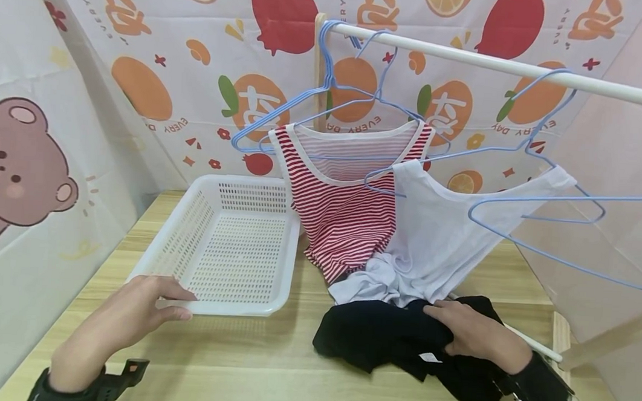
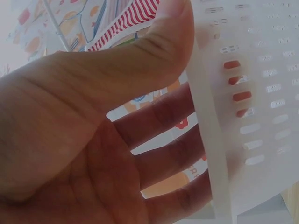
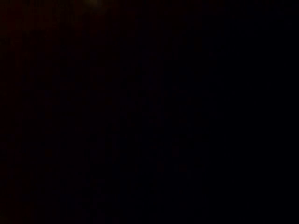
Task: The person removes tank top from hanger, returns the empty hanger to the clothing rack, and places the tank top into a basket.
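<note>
My left hand point(image 1: 149, 303) grips the near left corner of a white perforated plastic basket point(image 1: 281, 298). In the left wrist view, the thumb point(image 2: 154, 51) is at the rim and fingers show through the slots in the basket wall point(image 2: 261, 105). The right hand point(image 1: 474, 333) lies over a crumpled black garment point(image 1: 368, 330) with a small white label; cloth hides its fingertips, and I cannot tell whether they pinch it. Just behind hang a white sleeveless top point(image 1: 444, 231) and a red-and-white striped tank top point(image 1: 342, 220). The right wrist view is almost wholly dark.
A white rail point(image 1: 486, 62) crosses the upper right, carrying blue hangers point(image 1: 327, 86), several bunched at its left end. Another blue hanger point(image 1: 557, 261) juts in at the right. A thin white bar point(image 1: 534, 343) runs low behind my right hand. Everything stands over a wooden tabletop point(image 1: 225, 365).
</note>
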{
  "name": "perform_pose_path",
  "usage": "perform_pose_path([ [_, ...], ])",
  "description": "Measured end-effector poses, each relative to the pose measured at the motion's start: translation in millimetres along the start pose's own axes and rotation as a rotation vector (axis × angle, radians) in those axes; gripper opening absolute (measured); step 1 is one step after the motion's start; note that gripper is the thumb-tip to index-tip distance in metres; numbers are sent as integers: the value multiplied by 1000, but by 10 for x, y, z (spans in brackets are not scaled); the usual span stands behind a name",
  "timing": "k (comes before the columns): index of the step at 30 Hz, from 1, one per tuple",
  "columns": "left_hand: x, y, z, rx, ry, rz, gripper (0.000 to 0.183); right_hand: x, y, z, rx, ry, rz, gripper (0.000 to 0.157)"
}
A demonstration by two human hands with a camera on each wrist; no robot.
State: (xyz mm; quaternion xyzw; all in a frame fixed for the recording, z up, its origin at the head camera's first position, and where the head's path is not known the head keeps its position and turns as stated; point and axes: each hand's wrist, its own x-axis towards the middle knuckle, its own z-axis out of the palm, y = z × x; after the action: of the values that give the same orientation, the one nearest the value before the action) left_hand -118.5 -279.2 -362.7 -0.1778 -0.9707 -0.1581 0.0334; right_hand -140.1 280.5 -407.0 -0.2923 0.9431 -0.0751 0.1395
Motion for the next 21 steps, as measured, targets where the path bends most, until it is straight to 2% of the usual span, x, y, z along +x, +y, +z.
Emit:
perform_pose_path([
  [4,-3,-3,0,-3,3,-2,23,-9,-22,-36,20,-20,1,67],
  [13,-8,-4,1,-11,-2,-3,23,-83,-97,-153,45,8,-29,66],
  [21,-10,-6,1,-15,-3,-7,23,-138,-114,-241,24,83,-141,65],
])
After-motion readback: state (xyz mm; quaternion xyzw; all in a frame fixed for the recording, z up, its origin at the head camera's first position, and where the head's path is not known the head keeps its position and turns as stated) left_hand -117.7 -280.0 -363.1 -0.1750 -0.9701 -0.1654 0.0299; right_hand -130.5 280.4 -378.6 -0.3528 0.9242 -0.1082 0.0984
